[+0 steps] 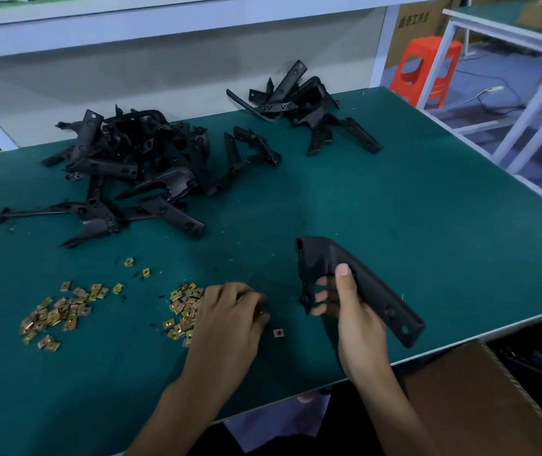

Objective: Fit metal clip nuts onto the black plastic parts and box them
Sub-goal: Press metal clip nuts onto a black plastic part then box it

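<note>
Nearest you, at the right, the cardboard box [480,390] sits below the near edge of the desk [394,209]. Your right hand [358,327] grips the black plastic part [365,291] around its middle, thumb on top and fingers [325,296] wrapped under, holding it tilted over the near right of the desk. The part looks stiff, light and matt enough not to slip, so that mid-body hold seems right and leaves the holed ends free for the nuts. Your left hand [230,320] is curled down on the nearer pile of clip nuts [182,306]; I cannot tell whether it pinches one, since the back of the hand covers what it touches. One loose clip nut [278,333] lies just beside that hand. The nuts look small, thin and probably springy with sharp edges, so pinch one by its flat sides. A second scatter of nuts [56,315] lies to the left. Farther off are a large heap of black parts [131,172] at the left and a smaller heap [306,110] at the far right, both tangled, so lift a piece by a free arm
</note>
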The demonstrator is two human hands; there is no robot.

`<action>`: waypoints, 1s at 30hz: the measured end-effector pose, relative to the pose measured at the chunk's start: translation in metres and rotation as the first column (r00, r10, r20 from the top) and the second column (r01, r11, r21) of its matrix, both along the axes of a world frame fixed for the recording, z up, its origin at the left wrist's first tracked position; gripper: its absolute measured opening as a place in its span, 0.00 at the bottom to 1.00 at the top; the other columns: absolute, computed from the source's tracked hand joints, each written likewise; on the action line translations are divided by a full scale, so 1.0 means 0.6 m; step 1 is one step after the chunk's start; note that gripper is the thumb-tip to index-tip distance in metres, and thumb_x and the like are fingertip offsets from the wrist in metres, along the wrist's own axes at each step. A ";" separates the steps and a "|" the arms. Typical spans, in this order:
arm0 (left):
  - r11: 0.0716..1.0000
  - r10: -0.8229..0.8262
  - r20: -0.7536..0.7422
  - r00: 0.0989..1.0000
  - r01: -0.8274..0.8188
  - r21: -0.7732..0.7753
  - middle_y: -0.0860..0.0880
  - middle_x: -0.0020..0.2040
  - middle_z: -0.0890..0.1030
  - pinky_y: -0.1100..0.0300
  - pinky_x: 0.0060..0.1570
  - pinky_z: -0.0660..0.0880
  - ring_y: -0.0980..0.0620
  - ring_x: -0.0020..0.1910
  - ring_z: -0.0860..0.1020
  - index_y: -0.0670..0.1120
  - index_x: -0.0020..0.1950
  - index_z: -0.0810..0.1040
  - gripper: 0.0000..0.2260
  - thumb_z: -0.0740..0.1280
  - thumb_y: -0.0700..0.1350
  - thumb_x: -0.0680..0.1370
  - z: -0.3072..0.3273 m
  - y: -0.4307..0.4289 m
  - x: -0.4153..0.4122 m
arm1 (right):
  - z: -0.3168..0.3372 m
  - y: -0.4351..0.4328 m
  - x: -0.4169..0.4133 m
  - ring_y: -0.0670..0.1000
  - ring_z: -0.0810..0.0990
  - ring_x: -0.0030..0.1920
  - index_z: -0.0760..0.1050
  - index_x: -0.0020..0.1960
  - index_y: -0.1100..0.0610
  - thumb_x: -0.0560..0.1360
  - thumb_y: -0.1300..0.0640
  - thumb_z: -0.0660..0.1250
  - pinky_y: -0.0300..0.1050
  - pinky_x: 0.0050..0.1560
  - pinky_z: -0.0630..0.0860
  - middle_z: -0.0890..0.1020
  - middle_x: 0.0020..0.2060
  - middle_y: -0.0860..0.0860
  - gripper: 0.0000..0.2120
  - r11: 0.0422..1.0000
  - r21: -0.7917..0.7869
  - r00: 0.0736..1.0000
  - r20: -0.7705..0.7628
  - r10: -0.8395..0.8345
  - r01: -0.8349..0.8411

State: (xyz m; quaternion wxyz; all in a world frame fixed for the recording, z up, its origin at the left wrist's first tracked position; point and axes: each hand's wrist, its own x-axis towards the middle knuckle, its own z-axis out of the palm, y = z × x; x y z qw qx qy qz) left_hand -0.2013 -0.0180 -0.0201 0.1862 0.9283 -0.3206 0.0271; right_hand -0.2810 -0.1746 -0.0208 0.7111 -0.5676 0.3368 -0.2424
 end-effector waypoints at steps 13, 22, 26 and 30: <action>0.721 -0.145 -0.692 0.707 -0.404 -0.564 0.57 0.45 0.86 0.71 0.41 0.75 0.63 0.43 0.82 0.53 0.50 0.84 0.05 0.71 0.43 0.78 0.037 -0.042 -0.020 | 0.002 -0.020 0.000 0.51 0.84 0.36 0.88 0.46 0.54 0.75 0.44 0.69 0.41 0.31 0.79 0.85 0.41 0.59 0.16 0.929 0.341 0.957 0.288 0.045 -0.146; 0.538 -0.298 -0.826 0.479 -0.630 -0.560 0.47 0.39 0.85 0.65 0.37 0.77 0.56 0.35 0.80 0.48 0.46 0.87 0.09 0.69 0.37 0.79 0.041 -0.064 -0.046 | -0.012 -0.014 -0.003 0.51 0.86 0.41 0.86 0.51 0.54 0.64 0.46 0.83 0.42 0.38 0.81 0.87 0.45 0.57 0.19 0.879 0.310 0.884 0.413 0.220 -0.363; 0.485 -0.321 -0.835 0.447 -0.679 -0.550 0.46 0.38 0.84 0.62 0.36 0.76 0.54 0.34 0.78 0.45 0.46 0.86 0.09 0.68 0.36 0.79 0.044 -0.070 -0.046 | -0.016 -0.015 -0.003 0.51 0.86 0.41 0.86 0.52 0.55 0.64 0.48 0.84 0.41 0.38 0.82 0.87 0.44 0.58 0.20 0.860 0.347 0.881 0.424 0.211 -0.374; 0.446 -0.359 -0.832 0.423 -0.705 -0.552 0.46 0.39 0.84 0.63 0.35 0.76 0.55 0.34 0.79 0.45 0.46 0.86 0.08 0.67 0.36 0.79 0.047 -0.069 -0.045 | -0.021 -0.020 -0.004 0.51 0.86 0.40 0.85 0.52 0.57 0.65 0.52 0.82 0.40 0.39 0.82 0.87 0.44 0.59 0.19 0.841 0.432 0.898 0.420 0.134 -0.327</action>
